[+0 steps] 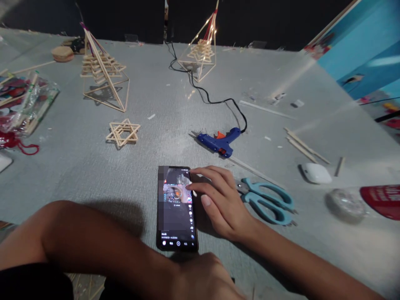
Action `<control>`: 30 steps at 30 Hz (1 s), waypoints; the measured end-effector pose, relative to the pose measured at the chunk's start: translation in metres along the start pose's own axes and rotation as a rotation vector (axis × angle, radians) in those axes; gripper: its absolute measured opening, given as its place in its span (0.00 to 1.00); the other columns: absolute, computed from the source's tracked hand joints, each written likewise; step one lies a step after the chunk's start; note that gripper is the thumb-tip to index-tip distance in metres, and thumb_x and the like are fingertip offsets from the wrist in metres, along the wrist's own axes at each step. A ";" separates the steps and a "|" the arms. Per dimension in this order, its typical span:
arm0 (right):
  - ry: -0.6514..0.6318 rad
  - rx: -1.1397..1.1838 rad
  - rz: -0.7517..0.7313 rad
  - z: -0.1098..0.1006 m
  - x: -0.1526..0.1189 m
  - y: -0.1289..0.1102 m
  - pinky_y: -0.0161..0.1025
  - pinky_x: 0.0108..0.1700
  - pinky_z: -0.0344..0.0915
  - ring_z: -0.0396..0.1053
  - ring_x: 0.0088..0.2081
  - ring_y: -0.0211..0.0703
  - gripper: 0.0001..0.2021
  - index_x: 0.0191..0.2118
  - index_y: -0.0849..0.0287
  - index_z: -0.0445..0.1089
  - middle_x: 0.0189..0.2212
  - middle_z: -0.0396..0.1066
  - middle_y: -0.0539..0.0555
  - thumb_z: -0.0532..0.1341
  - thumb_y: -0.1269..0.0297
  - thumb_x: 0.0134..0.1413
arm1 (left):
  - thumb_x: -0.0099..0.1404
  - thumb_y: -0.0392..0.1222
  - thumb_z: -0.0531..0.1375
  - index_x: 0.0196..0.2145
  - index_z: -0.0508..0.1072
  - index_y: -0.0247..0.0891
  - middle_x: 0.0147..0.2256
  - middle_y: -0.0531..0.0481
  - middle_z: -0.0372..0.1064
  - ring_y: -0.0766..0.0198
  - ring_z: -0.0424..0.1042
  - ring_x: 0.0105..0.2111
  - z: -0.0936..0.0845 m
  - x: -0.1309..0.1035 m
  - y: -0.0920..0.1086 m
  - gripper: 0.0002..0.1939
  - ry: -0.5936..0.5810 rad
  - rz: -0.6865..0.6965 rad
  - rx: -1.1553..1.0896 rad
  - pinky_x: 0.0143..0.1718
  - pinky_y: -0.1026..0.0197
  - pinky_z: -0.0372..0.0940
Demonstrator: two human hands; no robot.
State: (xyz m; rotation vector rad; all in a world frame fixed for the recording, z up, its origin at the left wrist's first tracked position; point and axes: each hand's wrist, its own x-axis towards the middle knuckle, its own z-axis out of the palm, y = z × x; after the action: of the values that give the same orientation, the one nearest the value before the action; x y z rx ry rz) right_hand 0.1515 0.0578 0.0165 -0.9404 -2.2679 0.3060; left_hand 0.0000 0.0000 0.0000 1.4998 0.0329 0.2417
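Note:
A black phone lies flat on the grey surface with its screen lit. My right hand rests just right of it, fingers spread, and the fingertips touch the phone's upper right edge. It holds nothing. My left arm crosses the bottom of the view, and my left hand sits just below the phone's lower end. Only the back of that hand shows, so its fingers are hidden. Teal scissors lie right beside my right hand.
A blue glue gun with a black cord lies beyond the phone. Further back are a stick star, a stick pyramid and a lit pyramid. Loose sticks and a white case lie right; a plastic bag lies left.

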 end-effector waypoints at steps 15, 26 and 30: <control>-0.008 -0.019 -0.049 0.000 0.004 -0.001 0.53 0.63 0.56 0.61 0.59 0.50 0.15 0.51 0.61 0.70 0.55 0.68 0.60 0.49 0.72 0.69 | 0.61 0.26 0.55 0.16 0.59 0.38 0.14 0.57 0.55 0.74 0.58 0.16 0.013 -0.007 -0.055 0.19 -0.085 0.355 -0.020 0.17 0.69 0.50; -0.027 -0.018 -0.009 0.000 0.002 -0.001 0.56 0.61 0.60 0.62 0.59 0.54 0.13 0.51 0.59 0.70 0.56 0.68 0.61 0.50 0.70 0.69 | 0.65 0.31 0.55 0.17 0.58 0.38 0.14 0.57 0.53 0.73 0.55 0.16 0.006 -0.010 -0.039 0.19 -0.117 0.091 -0.015 0.19 0.69 0.54; -0.020 -0.013 -0.002 0.000 0.001 -0.001 0.58 0.60 0.61 0.62 0.58 0.54 0.13 0.51 0.59 0.70 0.56 0.69 0.60 0.50 0.70 0.68 | 0.63 0.31 0.56 0.14 0.59 0.38 0.13 0.57 0.55 0.73 0.54 0.14 0.007 -0.003 -0.048 0.21 -0.197 0.065 -0.065 0.17 0.68 0.52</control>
State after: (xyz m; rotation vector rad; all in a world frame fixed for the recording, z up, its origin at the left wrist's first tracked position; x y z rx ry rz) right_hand 0.1503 0.0575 0.0170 -0.9456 -2.2917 0.3010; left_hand 0.0047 -0.0097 -0.0473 1.4550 -0.1804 0.1446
